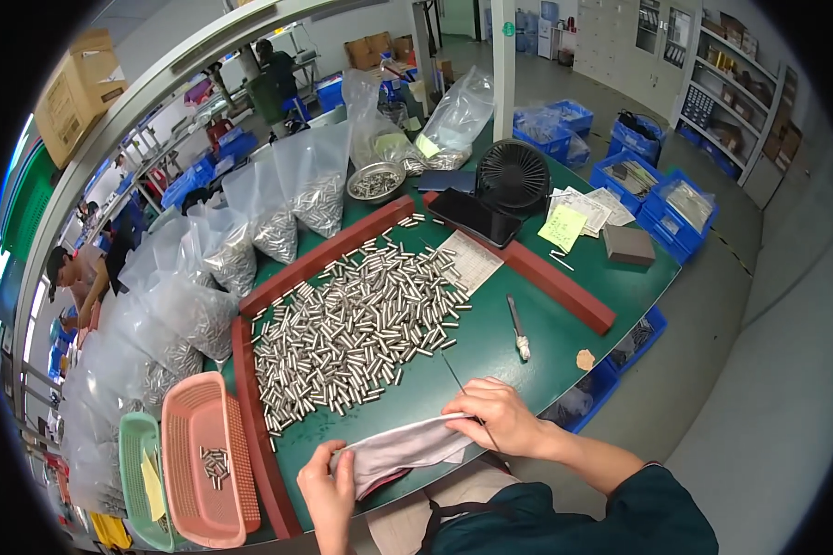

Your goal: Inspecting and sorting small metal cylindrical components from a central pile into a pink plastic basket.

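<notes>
A pale pinkish-white cloth (405, 450) is stretched between my two hands at the near edge of the table. My left hand (327, 487) pinches its left end between thumb and fingers. The cloth's right end is in my right hand (498, 416), which also grips a thin dark rod (453, 372) that slants up toward the pile. Just beyond the cloth, a wide heap of small shiny metal pins (347, 324) covers the green table (463, 326). A slim tool with a white-wrapped end (516, 326) lies to the right of the heap.
Dark red bars (564, 291) border the heap. Left of them stand a pink basket (181, 481) with some pins, a green basket (139, 481) and several filled plastic bags (319, 199). A phone (475, 217), a black fan (512, 176) and a metal bowl (376, 182) stand at the back.
</notes>
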